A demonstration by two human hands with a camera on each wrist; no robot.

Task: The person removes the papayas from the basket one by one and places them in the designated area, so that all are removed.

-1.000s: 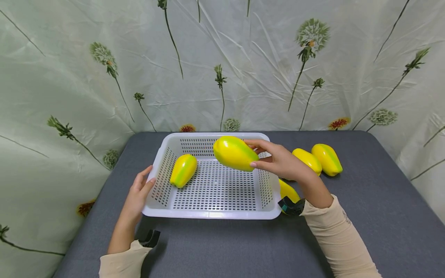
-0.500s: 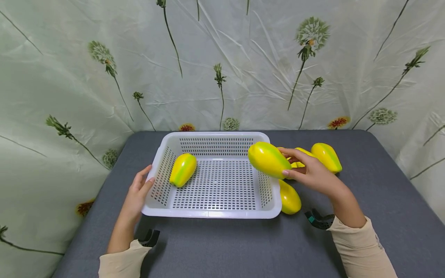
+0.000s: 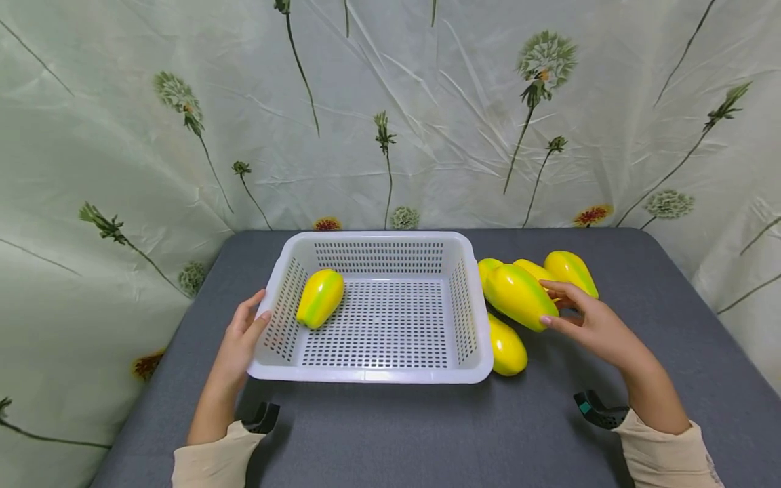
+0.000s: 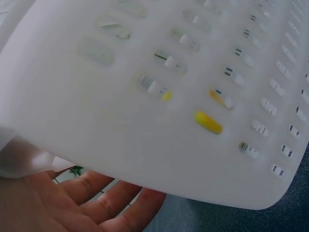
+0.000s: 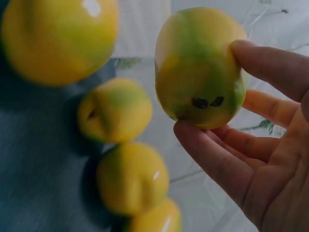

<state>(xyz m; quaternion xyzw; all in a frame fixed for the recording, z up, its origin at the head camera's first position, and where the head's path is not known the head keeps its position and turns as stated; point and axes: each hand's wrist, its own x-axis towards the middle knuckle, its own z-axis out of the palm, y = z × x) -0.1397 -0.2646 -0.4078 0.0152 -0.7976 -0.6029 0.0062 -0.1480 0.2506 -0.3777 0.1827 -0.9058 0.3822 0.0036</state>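
Observation:
A white slotted plastic basket (image 3: 366, 375) sits in the middle of the table in the head view. My left hand (image 3: 239, 342) holds its left side, thumb over the rim; in the left wrist view the fingers (image 4: 118, 200) reach below that rim. Inside the basket, at left, lies one yellow-green papaya (image 3: 321, 298). Right of the basket my right hand (image 3: 588, 322) pinches another papaya (image 3: 520, 296) by its near end. The right wrist view shows thumb and fingers around the held papaya (image 5: 200, 67), which has dark marks on its end.
Several more papayas lie right of the basket: one close to its front right corner (image 3: 508, 347), others behind the held one, including the far right papaya (image 3: 571, 272). A dark grey cloth covers the table (image 3: 415, 434); a flower-printed sheet (image 3: 342, 156) hangs behind.
My right hand has carried the pinched papaya from above the basket rightward and toward me, out over the papayas beside it. The left hand and basket have stayed put.

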